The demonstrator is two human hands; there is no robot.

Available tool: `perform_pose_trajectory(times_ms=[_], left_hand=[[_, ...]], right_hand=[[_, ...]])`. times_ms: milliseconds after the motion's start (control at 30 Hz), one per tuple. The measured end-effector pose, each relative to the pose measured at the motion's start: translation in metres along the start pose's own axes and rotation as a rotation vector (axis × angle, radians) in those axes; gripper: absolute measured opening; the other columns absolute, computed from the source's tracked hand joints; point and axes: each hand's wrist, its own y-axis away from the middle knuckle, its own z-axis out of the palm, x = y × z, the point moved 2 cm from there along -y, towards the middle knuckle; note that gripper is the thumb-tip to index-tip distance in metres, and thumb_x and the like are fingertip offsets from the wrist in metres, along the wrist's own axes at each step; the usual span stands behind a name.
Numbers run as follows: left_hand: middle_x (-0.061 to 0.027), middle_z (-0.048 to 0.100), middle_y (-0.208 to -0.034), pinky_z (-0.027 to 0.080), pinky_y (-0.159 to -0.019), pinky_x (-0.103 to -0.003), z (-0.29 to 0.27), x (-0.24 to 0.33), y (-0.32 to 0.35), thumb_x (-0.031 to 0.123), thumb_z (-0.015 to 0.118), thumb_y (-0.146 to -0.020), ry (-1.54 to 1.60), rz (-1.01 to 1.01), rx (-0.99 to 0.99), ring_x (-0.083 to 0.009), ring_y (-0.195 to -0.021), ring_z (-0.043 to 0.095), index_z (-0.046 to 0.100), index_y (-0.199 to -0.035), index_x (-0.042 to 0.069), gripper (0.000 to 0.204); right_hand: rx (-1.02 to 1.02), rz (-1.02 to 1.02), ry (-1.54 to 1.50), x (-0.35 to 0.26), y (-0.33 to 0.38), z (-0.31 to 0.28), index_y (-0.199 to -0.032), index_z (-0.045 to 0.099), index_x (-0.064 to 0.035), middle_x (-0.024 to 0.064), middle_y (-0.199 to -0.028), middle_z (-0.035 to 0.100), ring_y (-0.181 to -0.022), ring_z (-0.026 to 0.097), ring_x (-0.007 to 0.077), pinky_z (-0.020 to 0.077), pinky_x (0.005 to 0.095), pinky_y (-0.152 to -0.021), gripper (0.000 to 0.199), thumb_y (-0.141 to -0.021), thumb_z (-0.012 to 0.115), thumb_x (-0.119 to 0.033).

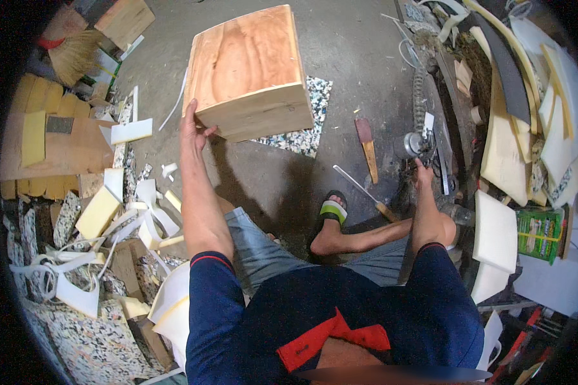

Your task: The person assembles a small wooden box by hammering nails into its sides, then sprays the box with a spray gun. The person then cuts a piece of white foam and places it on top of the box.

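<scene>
A wooden box (247,61) with a slightly curved plywood top stands in front of me on a speckled foam sheet (320,96). My left hand (198,125) grips its near left corner, fingers along the side and thumb apart on the front. At the right, my right hand (423,172) is closed round the handle of what looks like a spray gun (410,145) with a round metallic cup. A coiled hose (419,90) runs beyond it. The fingers on the handle are partly hidden.
On the floor lie a reddish-bladed tool (366,144) with a wooden handle and a long thin blade (356,183). Foam scraps (99,215) crowd the left, below a broom (74,59). Foam pieces (504,147) line the right, near a green package (538,235).
</scene>
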Motion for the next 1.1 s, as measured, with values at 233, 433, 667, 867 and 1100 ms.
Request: perform_pose_trajectory(times_ms=[233, 433, 667, 867, 1100], left_hand=[[-0.0172, 0.053, -0.123, 0.056, -0.075, -0.042, -0.008, 0.000, 0.006, 0.049, 0.077, -0.081, -0.054, 0.051, -0.116, -0.0312, -0.105, 0.058, 0.047, -0.138, 0.009, 0.076], [-0.0134, 0.055, -0.111, 0.054, -0.080, -0.044, 0.009, -0.018, 0.022, 0.039, 0.077, -0.083, -0.186, 0.146, -0.189, -0.0269, -0.099, 0.057, 0.050, -0.126, 0.006, 0.060], [-0.0122, 0.058, -0.121, 0.053, -0.080, -0.039, 0.018, -0.006, 0.018, 0.039, 0.078, -0.082, -0.198, 0.086, -0.245, -0.0264, -0.099, 0.060, 0.046, -0.134, 0.008, 0.068], [-0.0100, 0.058, -0.109, 0.054, -0.067, -0.037, 0.030, 0.007, -0.029, 0.047, 0.079, -0.079, -0.279, 0.016, -0.209, -0.0248, -0.089, 0.060, 0.053, -0.127, 0.008, 0.068], [-0.0097, 0.057, -0.100, 0.053, -0.059, -0.037, 0.023, 0.021, -0.047, 0.049, 0.081, -0.076, -0.336, 0.033, -0.286, -0.0250, -0.082, 0.059, 0.055, -0.124, 0.006, 0.069]], right_hand=[[0.009, 0.109, -0.118, -0.008, 0.002, 0.006, -0.120, 0.055, -0.0078, 0.0097, -0.098, 0.065, -0.073, 0.063, 0.0235, 0.0447, 0.0382, -0.047, 0.048, -0.085, 0.078, -0.032], [-0.058, 0.050, -0.208, -0.017, 0.006, 0.005, -0.123, 0.053, -0.0103, 0.0083, -0.097, 0.066, -0.071, 0.062, 0.0240, 0.0438, 0.0394, -0.047, 0.051, -0.086, 0.076, -0.036], [0.012, -0.058, -0.010, -0.042, 0.030, 0.004, -0.117, 0.063, -0.0046, 0.0084, -0.087, 0.067, -0.075, 0.064, 0.0195, 0.0485, 0.0367, -0.052, 0.039, -0.089, 0.073, -0.031], [-0.123, -0.330, 0.155, -0.087, 0.069, -0.005, -0.113, 0.065, 0.0016, 0.0073, -0.098, 0.069, -0.084, 0.063, 0.0161, 0.0490, 0.0315, -0.078, 0.039, -0.091, 0.071, -0.031], [-0.433, -0.617, 0.236, -0.137, 0.179, -0.047, -0.094, 0.070, 0.0011, 0.0071, -0.087, 0.072, -0.076, 0.062, 0.0140, 0.0495, 0.0317, -0.071, 0.026, -0.094, 0.068, -0.025]])
